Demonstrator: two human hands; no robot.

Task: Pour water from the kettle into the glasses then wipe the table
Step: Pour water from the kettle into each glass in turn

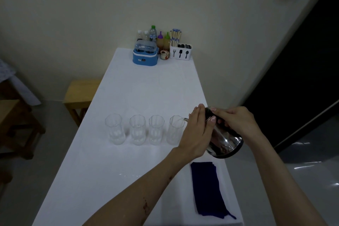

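Several clear glasses stand in a row across the white table (128, 180); the rightmost glass (176, 129) has the spout of a steel kettle (226, 143) tipped over its rim. My right hand (236, 123) grips the kettle's dark handle from above. My left hand (197, 130) lies flat against the kettle's left side, fingers together, steadying it. The other glasses (137, 129) stand to the left, and I cannot tell how much water they hold. A folded dark blue cloth (208, 189) lies on the table near its right front edge, below the kettle.
At the far end stand a blue appliance (145, 57), several bottles (153, 34), a small jar (164, 54) and a white cutlery holder (180, 51) with chopsticks. A wooden stool (80, 93) is left of the table; a dark doorway (302, 79) is on the right.
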